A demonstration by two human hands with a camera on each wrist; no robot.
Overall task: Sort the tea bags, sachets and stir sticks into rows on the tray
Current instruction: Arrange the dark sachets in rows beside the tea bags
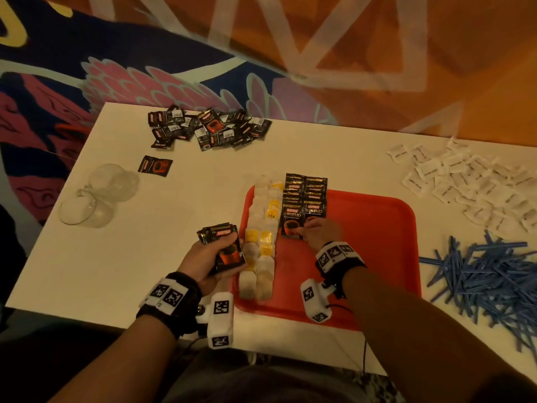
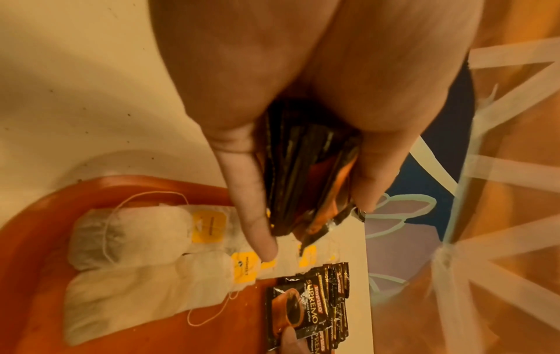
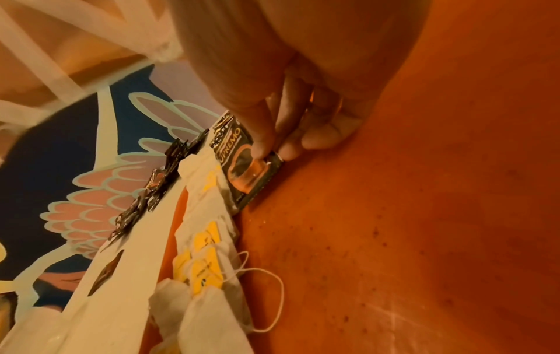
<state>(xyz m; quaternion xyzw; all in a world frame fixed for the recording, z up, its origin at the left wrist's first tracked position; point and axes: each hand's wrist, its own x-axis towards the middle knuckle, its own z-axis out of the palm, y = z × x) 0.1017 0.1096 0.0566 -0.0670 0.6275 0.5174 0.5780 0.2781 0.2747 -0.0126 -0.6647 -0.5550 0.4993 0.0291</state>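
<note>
Right hand [image 1: 318,232] pinching glossy foil sachet [image 1: 291,225], papery tea bags [image 1: 257,254], red tray [image 1: 377,228]

**White table against a painted mural**

A white table [image 1: 145,228] stands in warm, dim orange light. Behind its far edge runs a mural [image 1: 130,82] of dark navy with pink scalloped feathers outlined in pale teal. To the right lies an orange surface [image 1: 436,68] crossed by pale translucent bands, blurred.
</note>
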